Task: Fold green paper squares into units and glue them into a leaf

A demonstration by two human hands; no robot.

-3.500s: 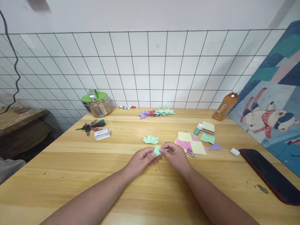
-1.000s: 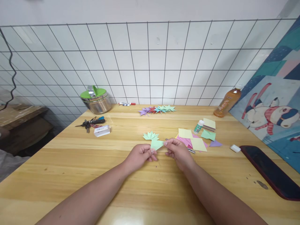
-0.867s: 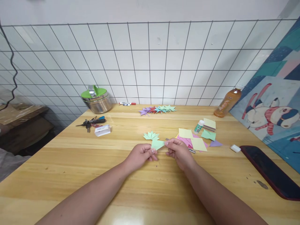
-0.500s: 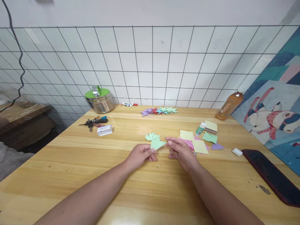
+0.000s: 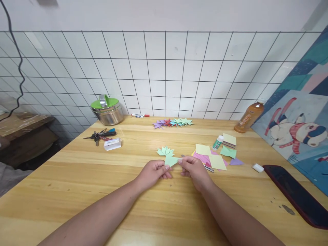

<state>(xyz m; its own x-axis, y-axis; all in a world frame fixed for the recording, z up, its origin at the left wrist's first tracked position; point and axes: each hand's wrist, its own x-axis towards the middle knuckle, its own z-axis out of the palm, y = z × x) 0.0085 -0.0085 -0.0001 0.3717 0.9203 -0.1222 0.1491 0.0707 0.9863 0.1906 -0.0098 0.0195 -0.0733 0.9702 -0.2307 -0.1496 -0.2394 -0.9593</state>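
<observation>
Between my hands is a folded green paper triangle (image 5: 171,160). My left hand (image 5: 153,172) pinches its lower left corner between thumb and fingers. The fingertips of my right hand (image 5: 194,169) close on its right-hand point. Just behind it on the table lies a green paper piece with several points (image 5: 165,150); whether the two touch I cannot tell. Yellow paper squares (image 5: 217,162) and pink sheets lie in a loose pile right beside my right hand, with a metal-coloured tool (image 5: 209,168) partly under them.
Folded paper leaves in purple, red, blue and green (image 5: 173,123) lie by the wall. Right: a glue stick (image 5: 218,142), a paper stack (image 5: 229,140), an eraser (image 5: 258,167), a phone (image 5: 297,194), a drink bottle (image 5: 249,118). Left: keys (image 5: 99,135), a small white box (image 5: 112,144), a green-lidded pot (image 5: 107,111).
My right hand has moved left and its fingers have closed on the triangle's right point. My left hand keeps its pinch. The view has shifted slightly.
</observation>
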